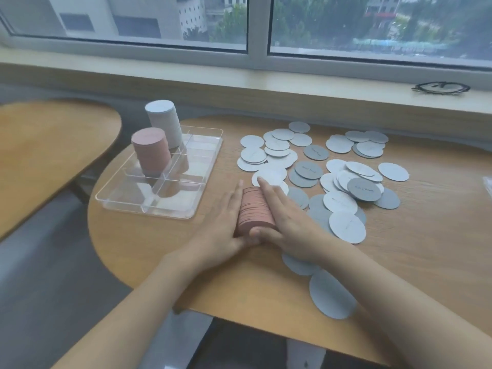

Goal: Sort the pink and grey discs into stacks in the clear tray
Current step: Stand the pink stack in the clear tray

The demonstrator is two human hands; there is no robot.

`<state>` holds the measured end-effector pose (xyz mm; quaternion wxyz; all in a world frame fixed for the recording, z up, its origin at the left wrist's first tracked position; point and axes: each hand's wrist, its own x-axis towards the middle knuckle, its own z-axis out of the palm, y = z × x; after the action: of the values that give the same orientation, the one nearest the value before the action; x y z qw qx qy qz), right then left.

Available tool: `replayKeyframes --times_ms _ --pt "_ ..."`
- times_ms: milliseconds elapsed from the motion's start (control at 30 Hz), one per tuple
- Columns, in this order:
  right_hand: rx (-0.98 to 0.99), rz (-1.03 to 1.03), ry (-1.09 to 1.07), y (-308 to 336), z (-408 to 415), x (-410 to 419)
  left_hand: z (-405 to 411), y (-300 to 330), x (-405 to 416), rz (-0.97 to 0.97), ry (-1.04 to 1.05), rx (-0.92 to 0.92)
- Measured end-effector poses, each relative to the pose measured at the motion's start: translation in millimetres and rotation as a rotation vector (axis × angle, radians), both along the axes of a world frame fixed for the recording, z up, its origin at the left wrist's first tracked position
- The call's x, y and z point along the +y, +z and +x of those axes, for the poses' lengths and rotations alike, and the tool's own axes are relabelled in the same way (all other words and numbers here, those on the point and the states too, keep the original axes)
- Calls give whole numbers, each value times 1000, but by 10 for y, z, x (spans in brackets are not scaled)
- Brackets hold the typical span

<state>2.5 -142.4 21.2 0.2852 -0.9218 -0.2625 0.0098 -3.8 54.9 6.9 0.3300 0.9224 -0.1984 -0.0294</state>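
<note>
Pink discs (255, 210), gathered in a roll lying on its side on the wooden table (415, 249), sit pressed between both palms: left hand (222, 222) and right hand (286, 222) flank it with fingers straight, thumbs meeting at the near end. Right of the grip spread loose grey discs (343, 182). Left and beyond stands the clear tray (149, 206), holding a pink stack (150, 150) and a grey stack (165, 123).

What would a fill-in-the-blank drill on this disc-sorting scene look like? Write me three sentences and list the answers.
1. Both hands, the left hand and the right hand, press a bundle of ____ discs between them.
2. The clear tray already holds ____ upright stacks.
3. The loose discs scattered on the table are all ____.

Answers: pink; two; grey
</note>
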Motion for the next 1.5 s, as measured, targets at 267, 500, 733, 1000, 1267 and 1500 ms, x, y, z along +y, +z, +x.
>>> replayKeyframes --times_ms 267,500,733,1000,1267,1500 --pt "-42 -73 -20 19 -8 -28 -30 -38 -74 -27 -27 -57" --pt "-72 193 43 52 -35 -226 -9 -74 -19 -121 38 -75" --pt "-16 384 36 40 11 -145 31 -71 286 -292 -44 37" --pt "167 779 -49 263 335 368 138 240 481 -715 199 -1" --pt "95 550 -147 529 1041 1200 677 600 845 -551 498 -129" --pt "151 311 -137 510 1416 1420 952 455 960 -438 599 -27"
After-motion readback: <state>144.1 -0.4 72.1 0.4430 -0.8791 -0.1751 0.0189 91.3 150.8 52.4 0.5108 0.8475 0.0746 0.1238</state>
